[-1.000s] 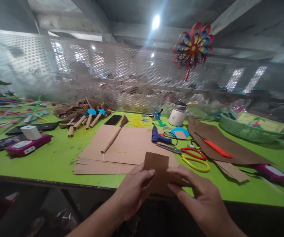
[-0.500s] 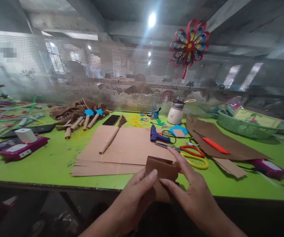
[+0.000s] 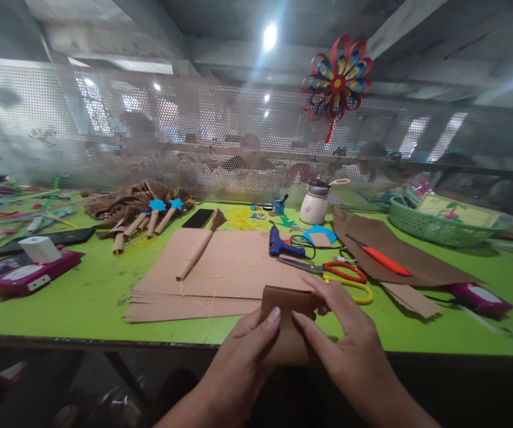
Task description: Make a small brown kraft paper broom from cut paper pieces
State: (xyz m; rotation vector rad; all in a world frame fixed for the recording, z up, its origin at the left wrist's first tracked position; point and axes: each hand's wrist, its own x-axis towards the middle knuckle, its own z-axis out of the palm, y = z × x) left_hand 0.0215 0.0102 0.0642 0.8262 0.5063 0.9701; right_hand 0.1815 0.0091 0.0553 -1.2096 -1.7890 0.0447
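Folded brown paper (image 3: 285, 336), green tabletop (image 3: 82, 303), perforated screen (image 3: 220, 122), beamed grey ceiling (image 3: 227, 21)

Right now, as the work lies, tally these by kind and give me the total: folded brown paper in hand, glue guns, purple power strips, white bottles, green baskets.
Folded brown paper in hand: 1
Blue glue gun: 1
Purple power strips: 2
White bottle: 1
Green basket: 1
Total: 6
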